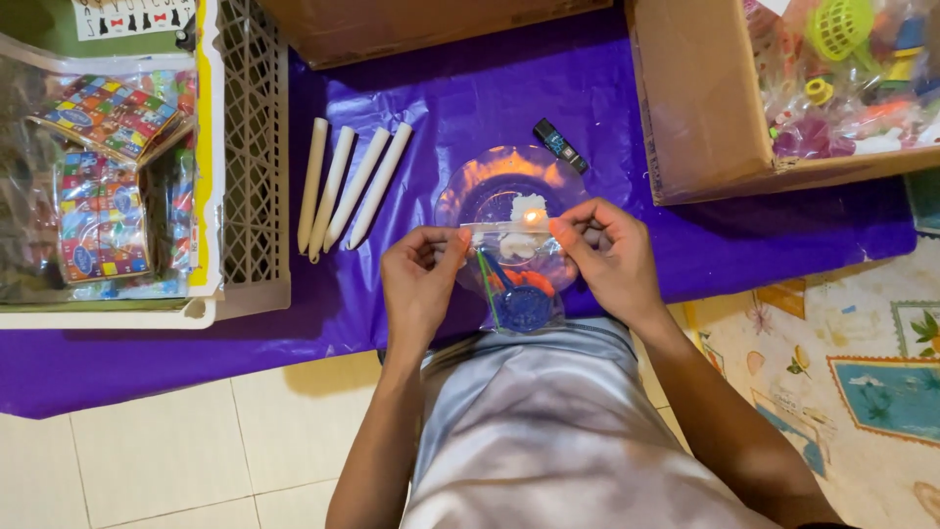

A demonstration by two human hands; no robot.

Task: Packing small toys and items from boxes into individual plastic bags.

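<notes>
Purple plastic sheeting (627, 108) covers the work surface, laid over pale floor tiles (166, 451); a patterned mat (862, 362) lies at the right edge.

Packages and containers:
- Far left: a beige latticed plastic crate (253, 147) with a yellow strip along its inner wall. It holds flat packets in clear wrap (103, 186), printed in a multicoloured grid of red, blue, green and yellow squares. A white card with small dark figures (132, 15) sits at the top of the crate.
- Top centre: the lower edge of a brown cardboard box (411, 24).
- Top right: an open cardboard box (700, 108) filled with small bagged plastic toys (842, 78) in green, pink, yellow and red.
- On the sheeting: four cream-coloured sticks (348, 186) side by side, fanned slightly apart, just left of centre. A small dark rectangular item with a blue label (560, 145) lies near a clear round dish (509, 186).

Grip state:
- The left hand (419, 284) pinches the left end of the top strip of a small clear bag (514, 274), thumb and forefinger pressed together.
- The right hand (607, 257) pinches the right end in the same manner.
- The bag hangs between both hands, above the near edge of the dish and in front of the person's torso. Inside are a blue round disc, a green stick, orange pieces and a white piece.
</notes>
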